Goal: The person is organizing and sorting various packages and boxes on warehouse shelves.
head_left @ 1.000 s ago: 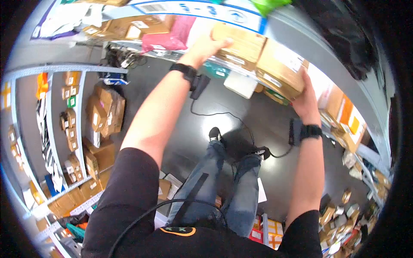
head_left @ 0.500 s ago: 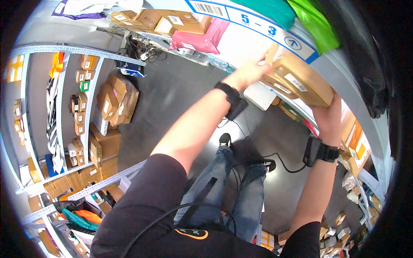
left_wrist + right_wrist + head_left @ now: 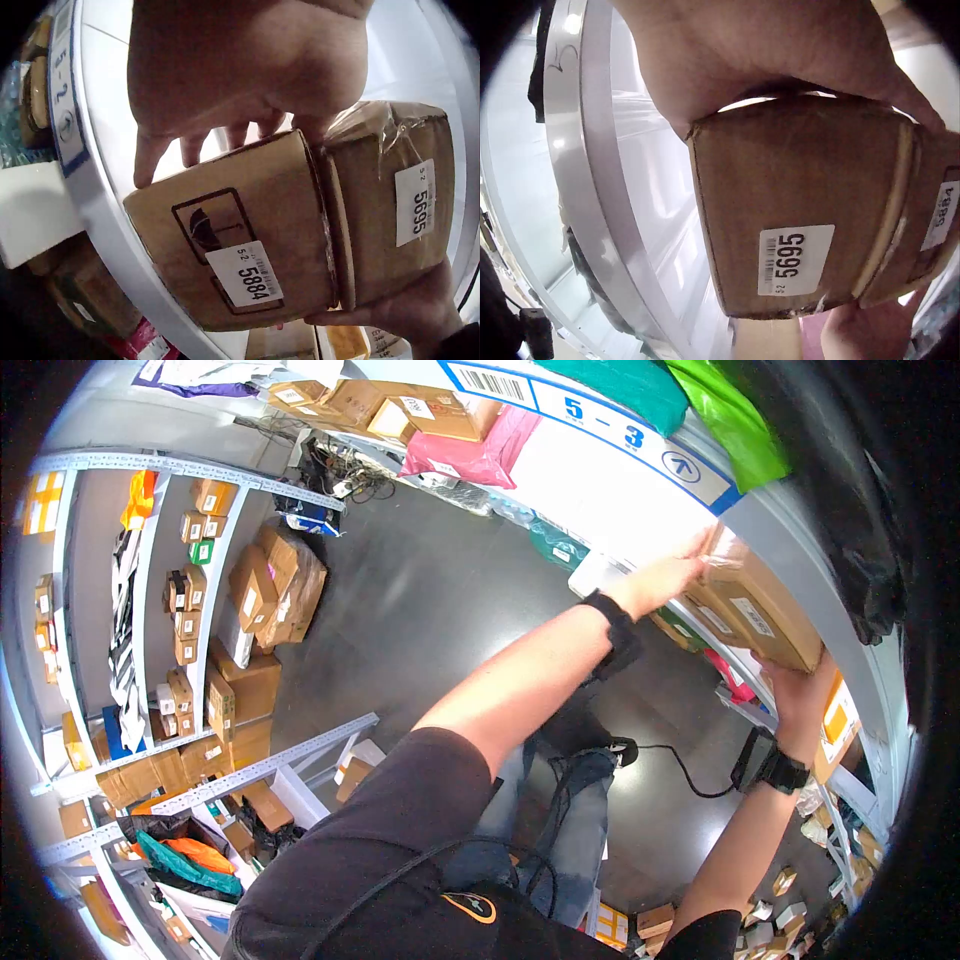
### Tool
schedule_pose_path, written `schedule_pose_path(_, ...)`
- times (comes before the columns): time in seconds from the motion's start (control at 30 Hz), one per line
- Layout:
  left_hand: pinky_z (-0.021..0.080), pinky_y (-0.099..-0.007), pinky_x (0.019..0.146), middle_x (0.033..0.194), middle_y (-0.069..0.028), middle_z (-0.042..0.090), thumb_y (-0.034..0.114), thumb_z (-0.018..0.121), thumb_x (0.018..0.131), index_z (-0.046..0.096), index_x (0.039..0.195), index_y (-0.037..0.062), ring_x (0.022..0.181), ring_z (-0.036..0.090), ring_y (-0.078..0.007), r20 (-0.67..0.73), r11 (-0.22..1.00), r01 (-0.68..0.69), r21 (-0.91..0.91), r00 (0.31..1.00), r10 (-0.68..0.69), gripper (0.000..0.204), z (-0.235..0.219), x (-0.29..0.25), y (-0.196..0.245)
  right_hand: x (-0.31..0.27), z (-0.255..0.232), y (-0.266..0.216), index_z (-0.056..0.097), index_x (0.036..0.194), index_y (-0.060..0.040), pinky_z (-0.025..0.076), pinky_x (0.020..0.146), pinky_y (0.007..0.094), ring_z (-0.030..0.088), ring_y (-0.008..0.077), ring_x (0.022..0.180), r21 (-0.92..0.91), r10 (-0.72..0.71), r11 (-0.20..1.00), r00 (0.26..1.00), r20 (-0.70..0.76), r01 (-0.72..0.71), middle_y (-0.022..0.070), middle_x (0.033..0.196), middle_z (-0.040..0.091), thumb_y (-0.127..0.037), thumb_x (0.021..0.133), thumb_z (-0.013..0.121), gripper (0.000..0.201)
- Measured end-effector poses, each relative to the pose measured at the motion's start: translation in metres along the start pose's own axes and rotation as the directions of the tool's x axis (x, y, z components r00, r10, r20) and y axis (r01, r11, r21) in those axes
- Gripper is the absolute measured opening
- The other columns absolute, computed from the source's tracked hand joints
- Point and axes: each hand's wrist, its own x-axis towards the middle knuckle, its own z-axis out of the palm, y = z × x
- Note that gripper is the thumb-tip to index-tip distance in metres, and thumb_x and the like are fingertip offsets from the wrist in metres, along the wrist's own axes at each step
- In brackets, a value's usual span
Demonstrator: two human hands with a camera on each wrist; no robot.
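Two brown cardboard boxes stand side by side at the shelf edge, front labels toward me. The left box point(image 3: 172, 247) has an umbrella mark and a label ending 5884; the right box point(image 3: 742, 187) bears 5695. My left hand point(image 3: 652, 584) grips the left box's outer side, its fingers spread along that side in the left wrist view. With my right hand point(image 3: 800, 695) I hold the outer side of the right box, thumb and fingers reaching round its edges. Both boxes sit between my hands. Clear wrap point(image 3: 390, 124) shows on the right box's top.
A beam labelled 5-3 point(image 3: 600, 420) runs above the boxes, with a green bag point(image 3: 730, 430) and black plastic point(image 3: 840, 510) over it. A pink parcel point(image 3: 470, 450) lies farther left on the shelf. Shelving point(image 3: 215, 510) with parcels stands at left.
Both hands and the boxes have moved right, farther past the 5-3 label. The right box looked raised and tilted half a second ago; now it sits alongside the left one. The view has shifted too.
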Motion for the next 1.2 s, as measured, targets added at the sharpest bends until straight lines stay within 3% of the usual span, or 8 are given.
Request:
schedule_pose_path(0.17, 0.022, -0.0317, 0.114, 0.148, -0.0201, 0.034, 0.022, 0.035, 0.102, 0.027, 0.145, -0.0036, 0.140, 0.028, -0.0276, -0.027, 0.993, 0.006, 0.120, 1.000, -0.002, 0.051, 0.037, 0.011, -0.017, -0.001, -0.043, -0.004, 0.042, 0.129, -0.0003, 0.052, 0.089, 0.0371, 0.054, 0.0246, 0.115, -0.168, -0.002, 0.986, 1.000, -0.031, -0.004, 0.0134, 0.127, 0.052, 0.005, 0.071, 0.074, 0.067)
schedule_pose_path(0.37, 0.046, -0.0326, 0.093, 0.116, -0.0154, 0.064, 0.027, 0.045, 0.100, 0.053, 0.128, 0.0008, 0.105, 0.060, -0.0200, -0.278, 0.992, 0.048, 0.115, 0.960, -0.014, 0.039, -0.020, -0.032, 0.011, -0.030, -0.023, -0.014, 0.046, 0.130, 0.0014, 0.043, 0.097, 0.0362, 0.047, 0.0217, 0.121, -0.518, -0.311, 0.827, 0.946, -0.096, 0.220, 0.0119, 0.132, 0.049, -0.008, 0.090, 0.056, 0.042)
schedule_pose_path(0.47, 0.048, -0.0287, 0.079, 0.096, -0.0087, 0.065, 0.010, 0.061, 0.089, 0.061, 0.107, -0.0002, 0.090, 0.059, -0.0123, -0.677, 0.946, 0.022, 0.323, 0.704, 0.215, 0.021, -0.100, -0.072, 0.018, -0.095, 0.049, -0.019, 0.045, 0.133, 0.0002, 0.042, 0.094, 0.0360, 0.045, 0.0238, 0.123, -0.731, -0.572, 0.617, 0.804, -0.161, 0.292, 0.0118, 0.136, 0.047, -0.011, 0.093, 0.051, 0.042)
schedule_pose_path(0.57, 0.032, -0.0431, 0.104, 0.125, -0.0200, 0.044, 0.021, 0.082, 0.066, 0.031, 0.133, -0.0091, 0.117, 0.043, -0.0294, -0.664, 0.641, 0.189, 0.744, 0.311, 0.680, 0.089, -0.184, -0.089, 0.057, -0.131, 0.099, 0.025, 0.044, 0.134, 0.0013, 0.041, 0.095, 0.0350, 0.045, 0.0242, 0.122, -0.839, -0.691, 0.441, 0.718, -0.091, 0.318, 0.0128, 0.137, 0.046, -0.011, 0.089, 0.060, 0.049)
schedule_pose_path(0.63, 0.027, -0.0442, 0.110, 0.137, -0.0268, 0.034, 0.027, 0.088, 0.058, 0.017, 0.140, -0.0123, 0.129, 0.035, -0.0353, -0.653, 0.620, 0.211, 0.756, 0.309, 0.692, 0.115, -0.224, -0.087, 0.094, -0.143, 0.158, 0.037, 0.043, 0.136, 0.0018, 0.039, 0.097, 0.0360, 0.046, 0.0248, 0.121, -0.939, -0.768, 0.179, 0.638, 0.054, 0.295, 0.0140, 0.138, 0.045, -0.013, 0.087, 0.063, 0.055)
schedule_pose_path(0.77, 0.032, -0.0377, 0.109, 0.136, -0.0264, 0.040, 0.020, 0.088, 0.059, 0.011, 0.143, -0.0104, 0.128, 0.040, -0.0325, -0.654, 0.795, -0.248, 0.554, 0.461, 0.600, 0.118, -0.293, -0.061, 0.101, -0.107, 0.281, 0.037, 0.036, 0.140, 0.0003, 0.036, 0.104, 0.0405, 0.043, 0.0279, 0.127, -0.789, -0.460, 0.534, 0.887, 0.029, 0.303, 0.0178, 0.142, 0.039, -0.020, 0.086, 0.067, 0.066)
schedule_pose_path(1.03, 0.045, -0.0346, 0.094, 0.120, -0.0184, 0.059, 0.022, 0.083, 0.069, 0.051, 0.121, -0.0047, 0.110, 0.057, -0.0279, -0.373, 0.827, -0.141, 0.544, 0.843, 0.389, 0.067, -0.365, -0.076, 0.124, 0.023, 0.492, 0.052, 0.029, 0.137, 0.0069, 0.032, 0.108, 0.0382, 0.041, 0.0275, 0.127, -0.233, -0.301, 0.897, 0.904, 0.305, 0.377, 0.0212, 0.139, 0.038, -0.026, 0.090, 0.066, 0.069)
schedule_pose_path(1.2, 0.032, -0.0517, 0.104, 0.135, -0.0140, 0.048, 0.023, 0.079, 0.065, 0.059, 0.120, 0.0142, 0.130, 0.039, -0.0361, -0.145, 0.606, -0.407, 0.684, 0.738, 0.660, 0.060, -0.321, -0.070, 0.108, 0.009, 0.458, 0.057, 0.045, 0.129, -0.0079, 0.035, 0.104, 0.0519, 0.045, 0.0271, 0.123, 0.288, -0.141, 0.948, 0.990, 0.003, 0.134, 0.0097, 0.130, 0.049, -0.038, 0.091, 0.055, 0.050)
